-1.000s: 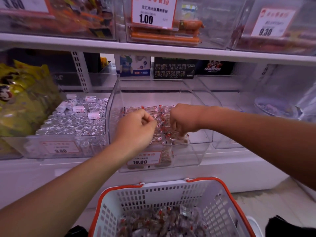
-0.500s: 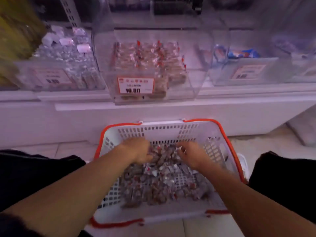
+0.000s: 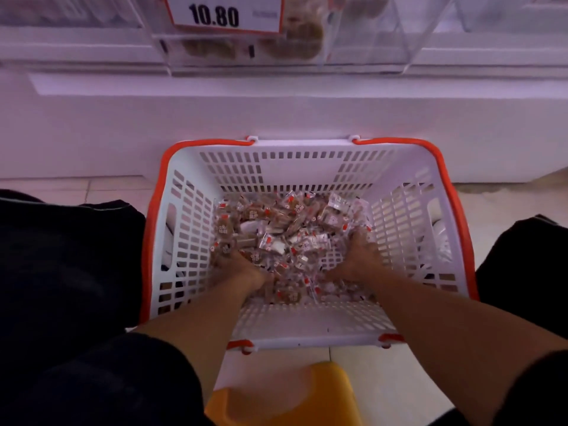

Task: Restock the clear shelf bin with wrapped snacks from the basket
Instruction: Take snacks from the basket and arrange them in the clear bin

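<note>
Basket: my white plastic basket [image 3: 302, 318] sits on the floor in front of me, its walls a grid of slotted holes, its rim and folded handles bright orange and rounded at the corners.
Snacks: the wrapped snacks [image 3: 285, 235] lie in a loose heap on the basket bottom, small crinkly clear wrappers with red marks, brown pieces showing through.
Left hand: my left hand [image 3: 242, 270] is sunk into the near left side of the heap; my fingers are buried under the wrappers, so I cannot tell whether they are curled on anything.
Right hand: my right hand [image 3: 359, 256] rests on the right side of the heap, near the slotted wall; its fingers point down into the snacks and their tips are hidden, so I cannot tell their grip either.
Shelf bin: the clear shelf bin [image 3: 246, 47] is above, at the top edge, hard glossy plastic with sharp corners, brown snacks blurred behind its front wall.
Price label: a white card with a red border [image 3: 226, 12] on the bin front reads 10.80.
Floor: pale smooth tiles [image 3: 101, 187].
Stool: a rounded yellow plastic shape [image 3: 285, 398] lies below the basket, between my dark-clothed knees.
</note>
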Tool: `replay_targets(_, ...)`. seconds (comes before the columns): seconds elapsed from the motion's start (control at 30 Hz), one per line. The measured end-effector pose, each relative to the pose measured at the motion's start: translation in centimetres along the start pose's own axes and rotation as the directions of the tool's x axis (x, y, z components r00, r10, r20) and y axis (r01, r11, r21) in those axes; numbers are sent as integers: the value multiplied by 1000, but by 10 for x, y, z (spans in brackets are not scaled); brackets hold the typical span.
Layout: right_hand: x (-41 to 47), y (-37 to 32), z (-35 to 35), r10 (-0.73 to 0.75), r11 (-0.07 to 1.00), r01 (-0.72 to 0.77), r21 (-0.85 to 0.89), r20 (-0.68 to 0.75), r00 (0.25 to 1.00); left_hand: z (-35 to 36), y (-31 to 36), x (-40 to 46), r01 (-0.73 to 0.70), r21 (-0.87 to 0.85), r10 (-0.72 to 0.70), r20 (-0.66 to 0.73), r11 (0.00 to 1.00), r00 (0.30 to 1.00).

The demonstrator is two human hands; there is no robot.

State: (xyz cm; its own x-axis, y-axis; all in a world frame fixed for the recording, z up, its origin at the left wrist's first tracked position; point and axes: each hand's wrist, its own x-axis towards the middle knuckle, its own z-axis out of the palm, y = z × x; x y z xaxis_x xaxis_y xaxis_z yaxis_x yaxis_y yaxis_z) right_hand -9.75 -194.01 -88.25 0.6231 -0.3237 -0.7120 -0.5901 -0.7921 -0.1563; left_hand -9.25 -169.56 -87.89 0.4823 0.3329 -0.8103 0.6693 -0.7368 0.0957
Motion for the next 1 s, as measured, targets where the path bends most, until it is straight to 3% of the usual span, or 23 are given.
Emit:
replay_targets(0.07, 6, -5, 5, -14, 992, 27, 121, -105, 994, 6, 4, 3, -11, -139, 13, 14, 990, 1000)
replay_targets(0.1, 9, -7, 5, -9, 982, 35, 186, -139, 990, 7, 4, 3, -29, -115, 32, 24, 993, 999)
replay_targets(0.17, 15, -9, 6, 2, 966, 38, 255, -154, 988, 11, 1, 2, -35, 96, 34, 17, 995, 999)
replay_targets(0.27, 21, -6, 11, 46, 991, -22, 129, -183, 982, 11, -4, 1, -76, 317, 65, 44, 946, 997)
replay_targets(0.37, 19, -1, 18, -22, 997, 5, -74, -241, 970, 2, -10, -1, -180, 346, 147, 119, 921, 982)
replay_targets(0.57, 15, -2, 11, -125, 992, 124, -18, -246, 961, -12, -25, -6, -335, 346, 272, 221, 876, 937)
replay_targets(0.67, 12, -12, 4, -119, 985, 135, 109, -146, 982, -16, -33, -7, -378, 424, 336, 173, 823, 926)
replay_targets(0.8, 8, -29, -2, -61, 824, -77, 562, 223, 973, -17, -35, -6, -377, 524, 313, 210, 764, 926)
replay_targets(0.93, -6, -34, -5, -152, 815, -151, 560, 458, 876, -17, -32, -3, -416, 632, 257, 332, 654, 908)
replay_targets(1.0, -10, -35, -4, -171, 802, -199, 564, 535, 827, -27, -31, -7, -434, 626, 228, 384, 648, 894)
